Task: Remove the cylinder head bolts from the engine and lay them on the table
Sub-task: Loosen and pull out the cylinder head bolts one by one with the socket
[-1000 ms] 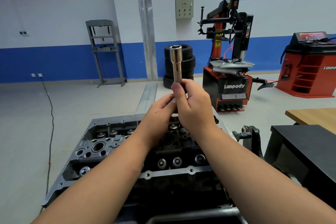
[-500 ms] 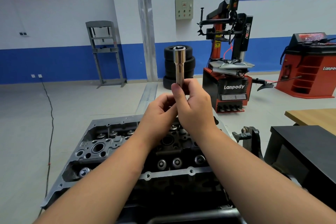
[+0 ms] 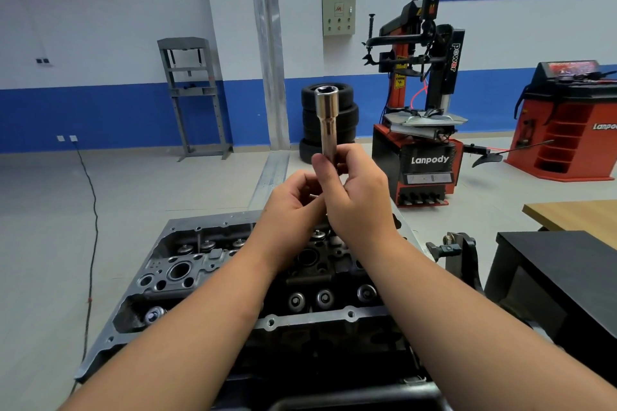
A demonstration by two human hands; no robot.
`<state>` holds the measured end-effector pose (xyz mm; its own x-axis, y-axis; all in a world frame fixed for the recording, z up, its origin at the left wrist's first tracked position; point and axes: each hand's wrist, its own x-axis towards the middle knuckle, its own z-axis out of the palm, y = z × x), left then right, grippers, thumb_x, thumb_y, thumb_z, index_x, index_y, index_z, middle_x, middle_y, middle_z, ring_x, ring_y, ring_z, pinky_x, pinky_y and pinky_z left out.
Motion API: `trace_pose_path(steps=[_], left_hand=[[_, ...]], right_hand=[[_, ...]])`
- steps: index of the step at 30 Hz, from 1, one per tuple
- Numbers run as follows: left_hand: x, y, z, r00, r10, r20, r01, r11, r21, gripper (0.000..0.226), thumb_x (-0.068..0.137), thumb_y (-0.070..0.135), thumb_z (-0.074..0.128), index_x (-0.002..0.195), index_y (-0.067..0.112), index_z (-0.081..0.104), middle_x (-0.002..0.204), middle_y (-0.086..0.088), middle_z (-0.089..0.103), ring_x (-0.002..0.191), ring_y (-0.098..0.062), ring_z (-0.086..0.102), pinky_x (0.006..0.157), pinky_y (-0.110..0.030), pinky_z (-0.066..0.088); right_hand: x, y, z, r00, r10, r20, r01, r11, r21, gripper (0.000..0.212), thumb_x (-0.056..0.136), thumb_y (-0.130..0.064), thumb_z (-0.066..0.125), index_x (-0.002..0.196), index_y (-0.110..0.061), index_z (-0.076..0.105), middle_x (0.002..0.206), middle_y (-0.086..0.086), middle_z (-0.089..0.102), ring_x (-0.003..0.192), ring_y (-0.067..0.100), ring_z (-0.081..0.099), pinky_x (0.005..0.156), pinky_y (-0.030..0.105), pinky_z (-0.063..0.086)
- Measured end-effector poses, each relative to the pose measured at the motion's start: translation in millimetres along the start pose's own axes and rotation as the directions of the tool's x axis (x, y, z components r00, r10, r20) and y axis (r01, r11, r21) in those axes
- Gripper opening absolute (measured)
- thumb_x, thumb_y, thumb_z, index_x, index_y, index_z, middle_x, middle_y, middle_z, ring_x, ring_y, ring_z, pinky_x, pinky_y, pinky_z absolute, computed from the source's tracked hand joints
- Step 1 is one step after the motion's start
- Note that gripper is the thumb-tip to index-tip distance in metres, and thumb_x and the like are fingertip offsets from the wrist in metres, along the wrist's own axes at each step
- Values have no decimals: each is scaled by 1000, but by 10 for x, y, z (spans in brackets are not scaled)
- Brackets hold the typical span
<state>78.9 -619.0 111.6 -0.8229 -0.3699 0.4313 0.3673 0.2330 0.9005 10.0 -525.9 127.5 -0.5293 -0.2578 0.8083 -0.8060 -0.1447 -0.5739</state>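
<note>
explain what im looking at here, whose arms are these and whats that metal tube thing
The picture comes from a camera worn on a person's head, looking forward and down, so the two bare arms are the wearer's own. The right hand holds a long shiny socket upright, open end up; the left hand meets it at the socket's lower end, hidden by the fingers. Below them sits a cylinder head on the engine. A black table stands to the right. Behind are workshop machines and stacked tyres.

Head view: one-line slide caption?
Both hands, right hand and left hand, hold a long chrome deep socket upright above the grey cylinder head.
</note>
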Motion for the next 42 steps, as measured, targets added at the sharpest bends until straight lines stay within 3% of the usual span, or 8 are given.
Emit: trace_pose_path(steps=[5,11,15,20,26,30,35,42], left_hand=[[-17,10,3,998,-13,62,16,999,-35,22,102,41,55,107,35,76,104,3,79,96,-10,74,76,-23,57],[2,-17,-7,1000,16,16,-18,996,83,22,101,41,64,115,28,71,105,2,78,98,-16,75,84,-36,64],[9,-37,-16,1000,16,-15,-15,998,57,12,101,33,67,110,26,72,102,2,79,93,-15,76,76,-31,61],[-19,-6,-7,997,-22,75,25,999,-41,24,105,37,54,117,27,72,106,3,79,98,-10,74,77,-21,57],[12,-41,-11,1000,-12,12,11,999,44,14,101,31,68,113,25,72,102,-1,79,95,-17,75,80,-31,62],[24,-38,-23,1000,-15,-14,16,1000,16,15,103,30,65,110,18,72,98,-1,79,87,-11,74,73,-24,59],[-2,-24,-12,996,-23,85,20,999,30,21,109,31,51,118,28,70,109,5,79,105,-11,73,89,-28,60],[18,-37,-20,1000,-4,-3,4,999,34,6,94,37,73,100,36,72,98,2,78,91,-16,76,77,-32,63]], right_hand=[[-2,-15,1,999,28,31,-28,1000,4,25,100,-36,43,96,-19,61,84,0,66,83,20,62,72,41,51],[-10,-1,-8,1000,-3,-2,3,1000,28,24,95,-41,61,107,-22,53,82,-14,60,79,2,59,67,10,44],[-2,14,-2,999,-26,-29,26,1000,-15,12,96,-36,58,98,-24,55,83,-15,61,81,6,60,67,13,45],[5,10,14,1000,16,20,-16,1000,0,28,101,-36,43,101,-17,64,87,1,68,84,18,63,72,35,52],[10,-3,-9,1000,29,2,-30,998,54,17,94,-45,60,99,-29,56,82,-13,62,77,3,60,66,9,43],[23,11,-7,999,32,14,-33,998,56,16,96,-42,55,92,-27,60,80,-10,63,77,6,60,65,11,42],[49,4,-20,991,103,83,-114,984,139,29,98,-44,43,95,-24,64,87,-6,68,77,3,59,67,16,45],[39,-7,-35,999,52,9,-52,996,79,13,89,-46,65,88,-39,54,81,-13,63,75,7,62,64,19,49]])
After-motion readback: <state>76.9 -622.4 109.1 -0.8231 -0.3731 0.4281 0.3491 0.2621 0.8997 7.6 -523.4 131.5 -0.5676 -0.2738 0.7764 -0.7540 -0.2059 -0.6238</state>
